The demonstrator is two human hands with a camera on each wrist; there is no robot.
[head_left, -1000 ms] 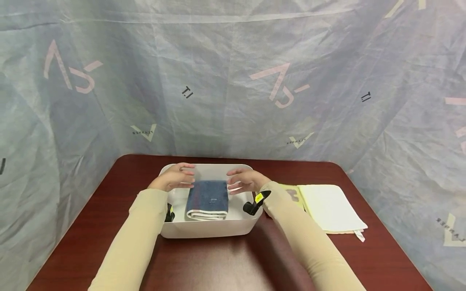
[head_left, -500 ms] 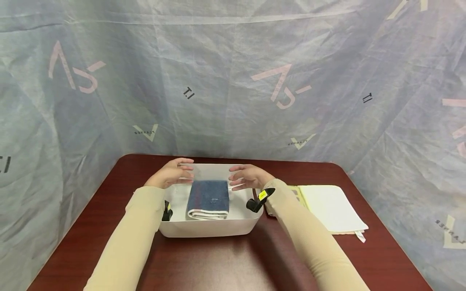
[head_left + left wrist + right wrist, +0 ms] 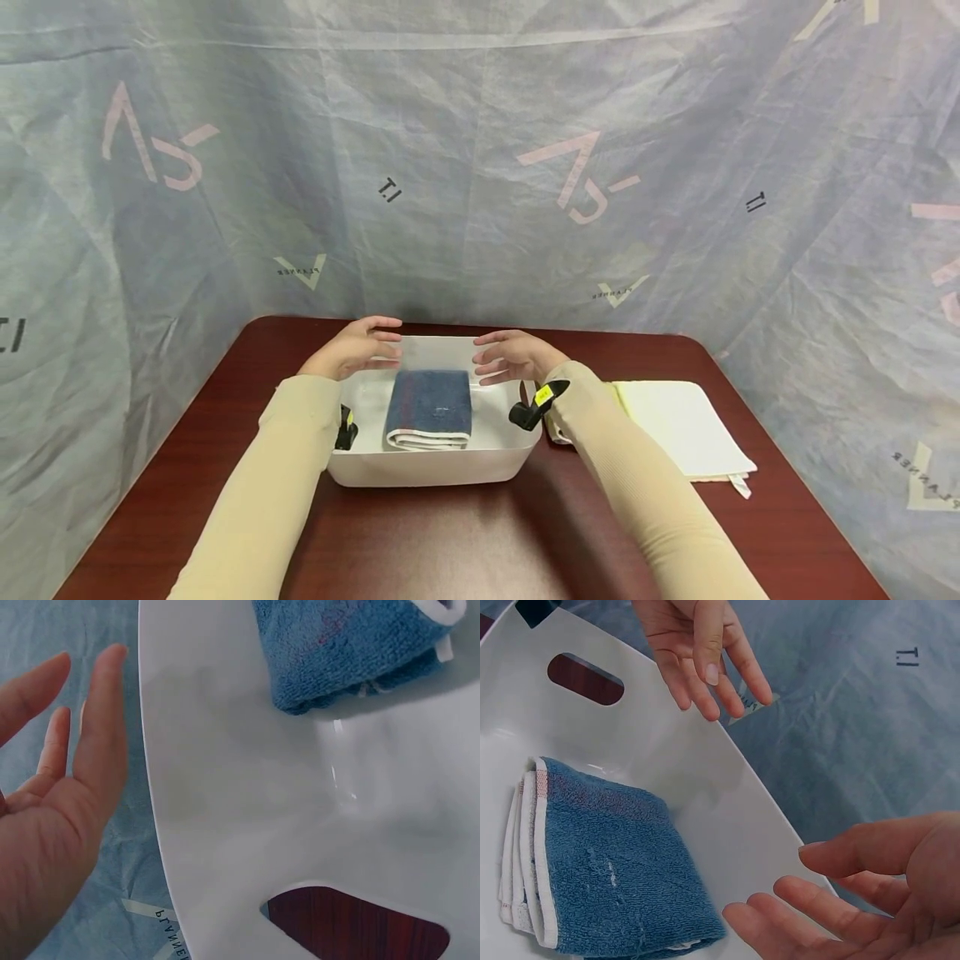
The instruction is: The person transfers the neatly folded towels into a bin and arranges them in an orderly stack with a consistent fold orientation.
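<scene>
A folded blue towel (image 3: 431,407) with white edging lies flat inside a white plastic basin (image 3: 431,471). Above the basin's left side hovers my left hand (image 3: 358,347), fingers spread and apart from the towel. Opposite it, over the right side, my right hand (image 3: 517,357) faces inward with loosely bent fingers and holds nothing. In the right wrist view both hands stay clear of the towel (image 3: 622,862), whose stacked folds show along one edge. The left wrist view has a corner of the towel (image 3: 352,652) beside the basin's handle cutout.
To the right of the basin, a white and yellow cloth (image 3: 686,429) with a small tag lies on the dark red table (image 3: 420,542), partly behind my right sleeve. A printed grey sheet (image 3: 465,167) hangs around the table's back and sides.
Both hands have risen slightly and moved a little away from the towel. The towel and basin stay in place.
</scene>
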